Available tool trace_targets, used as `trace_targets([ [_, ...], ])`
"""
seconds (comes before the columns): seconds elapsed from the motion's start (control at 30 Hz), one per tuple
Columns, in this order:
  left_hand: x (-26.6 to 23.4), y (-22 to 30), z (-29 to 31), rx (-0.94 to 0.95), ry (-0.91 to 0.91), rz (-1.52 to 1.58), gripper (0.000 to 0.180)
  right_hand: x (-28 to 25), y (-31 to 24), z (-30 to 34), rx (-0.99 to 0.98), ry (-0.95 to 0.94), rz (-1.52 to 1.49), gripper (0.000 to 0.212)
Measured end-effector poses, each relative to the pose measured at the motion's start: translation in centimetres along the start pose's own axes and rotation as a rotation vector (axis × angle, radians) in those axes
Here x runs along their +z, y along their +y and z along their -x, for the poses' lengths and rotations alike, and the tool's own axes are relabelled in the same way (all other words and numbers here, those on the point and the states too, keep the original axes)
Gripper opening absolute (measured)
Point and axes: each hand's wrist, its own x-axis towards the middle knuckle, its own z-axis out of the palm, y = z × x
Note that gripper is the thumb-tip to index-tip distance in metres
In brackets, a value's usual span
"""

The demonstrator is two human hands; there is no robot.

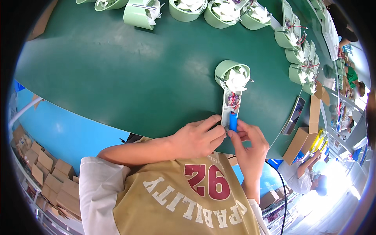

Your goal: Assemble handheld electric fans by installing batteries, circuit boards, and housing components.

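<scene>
A pale green handheld fan housing (pixel 224 69) lies on the table with its white fan blades (pixel 237 79) exposed and its handle pointing at me. Inside the open handle (pixel 226 107) show a small circuit board (pixel 232 99) and red wires. A blue cylindrical battery (pixel 233 122) sits at the handle's near end. My left hand (pixel 199 135) has its fingers bent against the left side of that end. With thumb and fingers, my right hand (pixel 250 145) pinches the battery's lower part from the right. What the left fingertips grip is partly hidden.
Several similar green fan units (pixel 223 15) stand along the far edge, and more (pixel 299 58) line the right. A phone-like dark device (pixel 293 116) lies near an open cardboard box (pixel 299 143) at the right. Other people work beyond; cartons (pixel 55 180) fill shelving at lower left.
</scene>
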Motion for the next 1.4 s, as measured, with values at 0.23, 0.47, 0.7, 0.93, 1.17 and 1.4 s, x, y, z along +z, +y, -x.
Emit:
trace_targets([
  [0.23,-0.1,-0.1,0.1,0.008,0.005,0.024,0.014,0.2,-0.2,0.1,-0.082,0.046,-0.02,0.029],
  [0.47,0.1,-0.1,0.3,0.009,0.019,0.024,0.017,1.3,-0.5,0.0,-0.084,0.098,0.027,0.029],
  [0.7,0.1,-0.1,0.3,0.003,0.014,0.014,0.021,1.9,-0.7,-0.2,-0.187,0.126,0.356,0.025],
  [0.93,0.1,-0.1,0.4,0.009,0.015,0.03,0.019,1.4,-1.2,-1.0,-0.111,0.125,0.156,0.02],
  [1.17,0.1,-0.1,0.2,0.004,0.007,0.056,0.011,1.2,-1.2,-1.4,-0.036,0.124,0.164,0.017],
  [1.4,0.4,0.0,0.2,-0.007,0.022,0.068,0.01,1.8,-0.6,-1.5,-0.065,0.153,0.115,0.015],
])
